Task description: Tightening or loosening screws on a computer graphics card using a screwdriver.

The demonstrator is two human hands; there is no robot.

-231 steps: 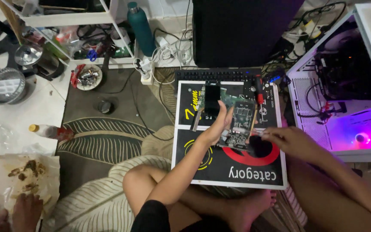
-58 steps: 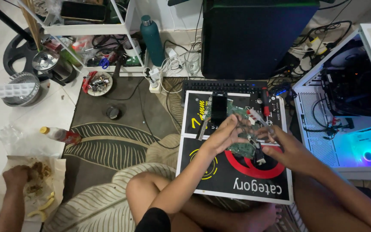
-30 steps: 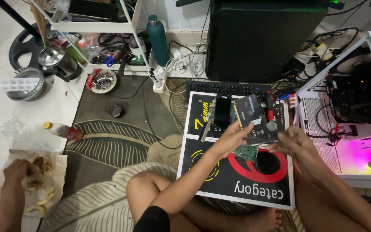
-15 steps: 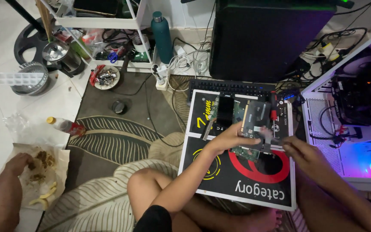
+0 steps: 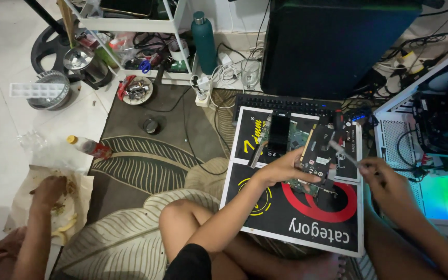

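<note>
Gripping the circuit card (image 5: 315, 161) upright on the black box (image 5: 296, 228), our left hand (image 5: 281, 168) keeps its fingers clamped along its near edge. Our right hand (image 5: 385, 179) has drawn back since 1 second ago, its fingers now pinching a screwdriver (image 5: 344, 153) aimed at the card.

both hands fwd: left hand (image 5: 281, 168) gripping, right hand (image 5: 385, 179) pinching.

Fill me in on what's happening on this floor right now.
A person sits cross-legged behind a flat black cardboard box. Their left hand tilts a dark circuit board up on its edge, while the right hand holds a thin tool whose tip points at the board. A second green board lies on the box. At the far left, another person's hand rests in food on paper.
</note>
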